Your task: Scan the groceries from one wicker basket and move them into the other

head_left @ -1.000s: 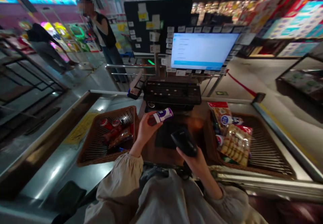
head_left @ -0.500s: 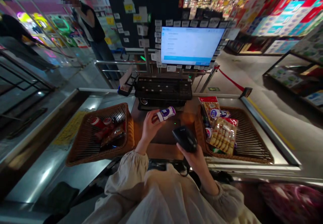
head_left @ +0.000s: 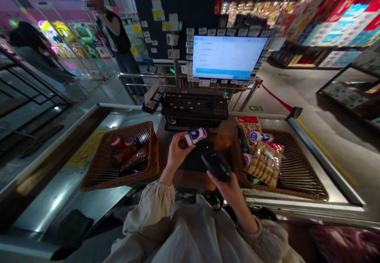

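Reaching over the checkout bench (head_left: 190,180) from the near side, the hands work just below the keyboard (head_left: 194,106), the landmark here. Left of the keyboard sits a wicker basket (head_left: 118,184) holding red-capped cans (head_left: 123,152), its far rim near a steel edge rail (head_left: 102,105) and its left side well apart from the outer steel ledge. Below and right of that basket, the left hand (head_left: 176,152) curls narrowly around a white-and-purple bottle (head_left: 196,136), which is tilted and held just in front of the keyboard, not touching it. Directly below the keyboard lies a dark scanning pad (head_left: 194,158), with only a small gap between it and the bottle. Right of the pad, the right hand (head_left: 225,188) grips a black handheld barcode scanner (head_left: 216,166), its head angled up. Further right of the keyboard, a second wicker basket (head_left: 297,193) holds packaged biscuits (head_left: 264,164) and a red-and-yellow snack bag (head_left: 249,130), piled against its left wall, with open basket floor on its right.
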Demonstrator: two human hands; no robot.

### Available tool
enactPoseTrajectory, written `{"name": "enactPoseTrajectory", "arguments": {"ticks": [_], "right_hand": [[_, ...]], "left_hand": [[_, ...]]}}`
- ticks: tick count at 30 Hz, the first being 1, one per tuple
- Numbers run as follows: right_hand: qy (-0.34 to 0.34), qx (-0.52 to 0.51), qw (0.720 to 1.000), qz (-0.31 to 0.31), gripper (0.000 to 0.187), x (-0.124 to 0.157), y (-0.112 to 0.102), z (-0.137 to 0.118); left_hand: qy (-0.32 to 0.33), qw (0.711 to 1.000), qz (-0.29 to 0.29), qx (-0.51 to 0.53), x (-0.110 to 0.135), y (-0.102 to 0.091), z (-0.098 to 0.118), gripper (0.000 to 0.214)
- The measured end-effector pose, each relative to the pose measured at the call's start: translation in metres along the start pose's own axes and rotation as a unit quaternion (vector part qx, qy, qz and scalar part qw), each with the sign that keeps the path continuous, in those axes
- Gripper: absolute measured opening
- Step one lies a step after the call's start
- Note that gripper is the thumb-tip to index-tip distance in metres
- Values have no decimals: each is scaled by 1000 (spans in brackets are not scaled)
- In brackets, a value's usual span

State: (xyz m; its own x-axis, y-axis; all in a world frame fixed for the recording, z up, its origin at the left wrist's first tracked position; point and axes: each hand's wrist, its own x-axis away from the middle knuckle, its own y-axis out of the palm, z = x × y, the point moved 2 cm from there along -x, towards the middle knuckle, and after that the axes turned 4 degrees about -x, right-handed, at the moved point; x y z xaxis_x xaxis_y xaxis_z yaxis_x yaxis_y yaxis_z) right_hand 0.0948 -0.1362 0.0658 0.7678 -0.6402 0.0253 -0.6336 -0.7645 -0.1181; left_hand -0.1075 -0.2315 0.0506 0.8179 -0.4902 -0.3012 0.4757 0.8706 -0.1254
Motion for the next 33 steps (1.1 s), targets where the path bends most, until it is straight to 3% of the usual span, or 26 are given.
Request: {"name": "enactPoseTrajectory", "arguments": {"ticks": [8, 13, 17, 20, 23, 26, 29, 33], "right_hand": [[8, -11, 1000, 7, 29, 2, -6, 3], [-9, -30, 998, 52, 25, 9, -17, -1], [-20, -57, 988, 144, 24, 21, -37, 2], [-25, -55, 973, 223, 23, 34, -54, 5], [-19, -49, 958, 283, 21, 47, -70, 6], [-17, -54, 946, 319, 20, 58, -82, 6], [-10, -49, 932, 360, 21, 70, -92, 9], [1, -44, 913, 405, 23, 83, -101, 13]], "left_hand": [[-13, 999, -26, 21, -3, 11, -1, 59], [-3, 995, -97, 33, -13, 48, 6, 59], [38, 975, -216, 22, -19, 110, 18, 56], [135, 943, -304, -18, -15, 174, 30, 54], [249, 882, -390, -85, 0, 242, 41, 55], [319, 812, -458, -171, 21, 302, 46, 57], [380, 750, -472, -264, 39, 342, 44, 54], [450, 683, -478, -320, 56, 369, 36, 43]]}}
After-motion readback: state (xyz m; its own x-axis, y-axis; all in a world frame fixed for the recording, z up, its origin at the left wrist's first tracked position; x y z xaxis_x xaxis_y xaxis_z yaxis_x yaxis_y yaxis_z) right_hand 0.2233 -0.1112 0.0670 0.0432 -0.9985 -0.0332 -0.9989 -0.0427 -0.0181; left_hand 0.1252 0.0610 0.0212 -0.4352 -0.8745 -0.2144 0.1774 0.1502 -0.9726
